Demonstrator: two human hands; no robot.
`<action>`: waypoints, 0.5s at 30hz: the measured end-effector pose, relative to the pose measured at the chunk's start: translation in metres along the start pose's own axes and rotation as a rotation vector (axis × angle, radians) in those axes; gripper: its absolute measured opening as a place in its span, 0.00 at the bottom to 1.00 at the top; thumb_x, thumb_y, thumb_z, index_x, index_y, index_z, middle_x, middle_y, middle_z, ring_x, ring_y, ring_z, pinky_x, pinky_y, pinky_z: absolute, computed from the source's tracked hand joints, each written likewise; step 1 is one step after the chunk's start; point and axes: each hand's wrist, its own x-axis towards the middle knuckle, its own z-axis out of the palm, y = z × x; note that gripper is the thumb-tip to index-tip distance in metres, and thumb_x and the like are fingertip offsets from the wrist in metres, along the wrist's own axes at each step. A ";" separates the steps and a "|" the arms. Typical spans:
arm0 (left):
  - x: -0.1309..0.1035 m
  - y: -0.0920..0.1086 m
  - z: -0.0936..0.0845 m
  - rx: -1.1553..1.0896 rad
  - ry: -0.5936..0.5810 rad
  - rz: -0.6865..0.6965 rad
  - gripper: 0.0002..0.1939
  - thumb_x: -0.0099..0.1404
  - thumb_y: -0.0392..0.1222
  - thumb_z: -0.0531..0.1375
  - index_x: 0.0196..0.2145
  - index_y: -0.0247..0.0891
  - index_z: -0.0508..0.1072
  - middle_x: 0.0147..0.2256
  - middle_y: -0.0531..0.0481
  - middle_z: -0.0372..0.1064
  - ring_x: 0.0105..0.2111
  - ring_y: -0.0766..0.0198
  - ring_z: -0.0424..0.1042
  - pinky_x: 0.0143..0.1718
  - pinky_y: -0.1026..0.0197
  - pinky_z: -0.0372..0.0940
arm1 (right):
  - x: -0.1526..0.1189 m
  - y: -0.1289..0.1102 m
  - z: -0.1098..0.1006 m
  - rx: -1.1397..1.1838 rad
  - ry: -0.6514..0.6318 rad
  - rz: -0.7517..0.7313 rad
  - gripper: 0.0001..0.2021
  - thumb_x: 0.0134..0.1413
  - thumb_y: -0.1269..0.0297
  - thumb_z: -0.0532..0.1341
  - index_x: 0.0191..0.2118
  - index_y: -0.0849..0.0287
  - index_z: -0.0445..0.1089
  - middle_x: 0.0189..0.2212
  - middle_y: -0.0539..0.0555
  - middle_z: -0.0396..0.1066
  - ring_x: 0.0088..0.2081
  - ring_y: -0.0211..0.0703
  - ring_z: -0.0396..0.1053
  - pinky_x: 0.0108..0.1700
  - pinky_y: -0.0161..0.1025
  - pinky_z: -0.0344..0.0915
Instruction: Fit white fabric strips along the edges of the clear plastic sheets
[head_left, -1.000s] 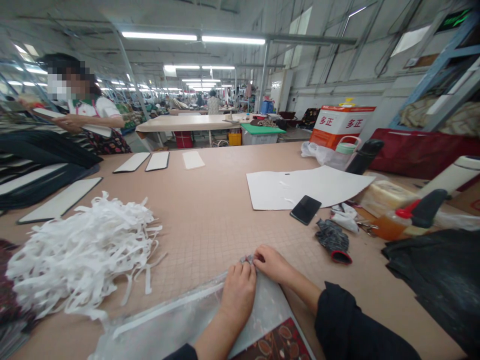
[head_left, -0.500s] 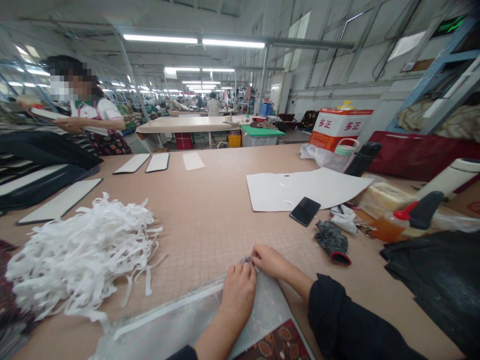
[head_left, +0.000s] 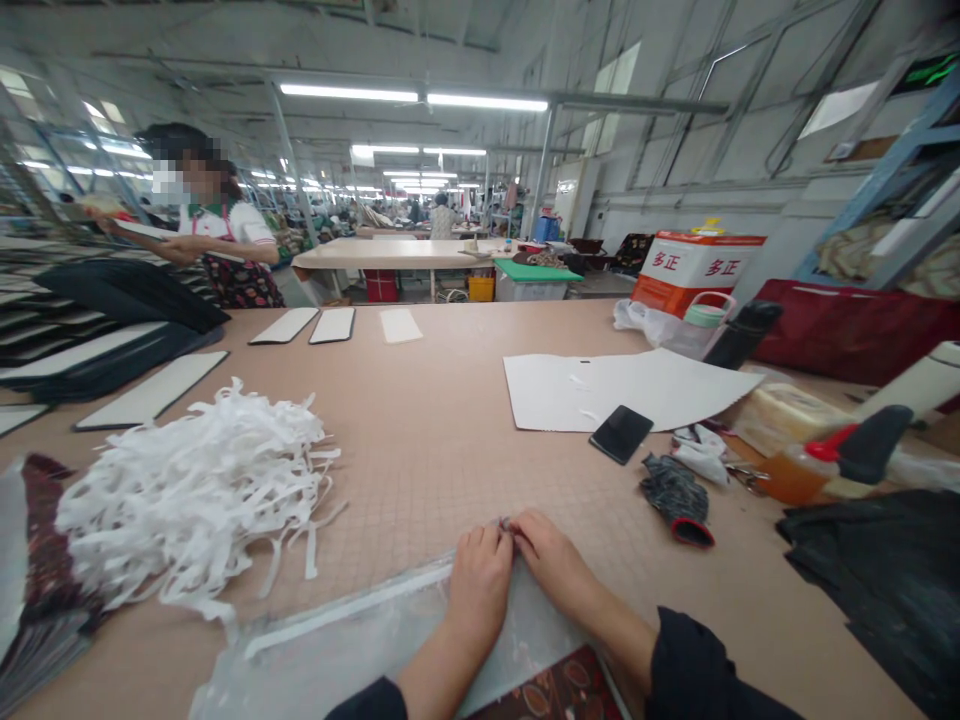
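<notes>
My left hand (head_left: 476,590) and my right hand (head_left: 551,560) meet at the far corner of a translucent fabric piece (head_left: 352,650) that lies flat on the tan gridded table (head_left: 435,450). Both hands pinch that corner between their fingertips, thumbs touching. A white strip runs along the piece's far edge. A dark patterned fabric (head_left: 555,690) shows under the piece near my right forearm. My sleeves are black.
A heap of white strips (head_left: 195,490) lies to the left. A white sheet (head_left: 622,390), a black phone (head_left: 621,433), a grey glove (head_left: 675,495), a glue bottle (head_left: 825,465) and black fabric (head_left: 877,570) are to the right. Another person (head_left: 217,250) works at the far left.
The view has shifted slightly right and down. My right forearm has drawn in closer to me. Both hands stay pinched on the same corner.
</notes>
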 end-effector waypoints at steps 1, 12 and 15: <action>0.000 -0.002 -0.001 -0.052 0.000 -0.053 0.10 0.62 0.32 0.51 0.39 0.37 0.69 0.36 0.48 0.65 0.38 0.59 0.64 0.39 0.56 0.61 | -0.004 -0.001 0.001 0.002 -0.015 -0.016 0.11 0.52 0.75 0.48 0.35 0.60 0.66 0.34 0.54 0.66 0.39 0.41 0.63 0.43 0.37 0.59; -0.012 -0.022 -0.012 0.034 -0.034 0.146 0.08 0.63 0.33 0.51 0.36 0.37 0.69 0.35 0.48 0.65 0.36 0.60 0.63 0.37 0.57 0.60 | -0.015 -0.013 -0.008 -0.235 -0.131 -0.212 0.10 0.55 0.73 0.52 0.39 0.57 0.68 0.38 0.52 0.67 0.42 0.43 0.62 0.45 0.39 0.60; -0.016 -0.031 -0.016 0.057 -0.096 0.167 0.07 0.63 0.33 0.52 0.36 0.36 0.69 0.35 0.48 0.65 0.36 0.61 0.62 0.36 0.58 0.60 | -0.020 -0.013 -0.008 -0.317 -0.149 -0.288 0.08 0.55 0.73 0.54 0.39 0.59 0.67 0.38 0.53 0.67 0.42 0.42 0.61 0.45 0.38 0.60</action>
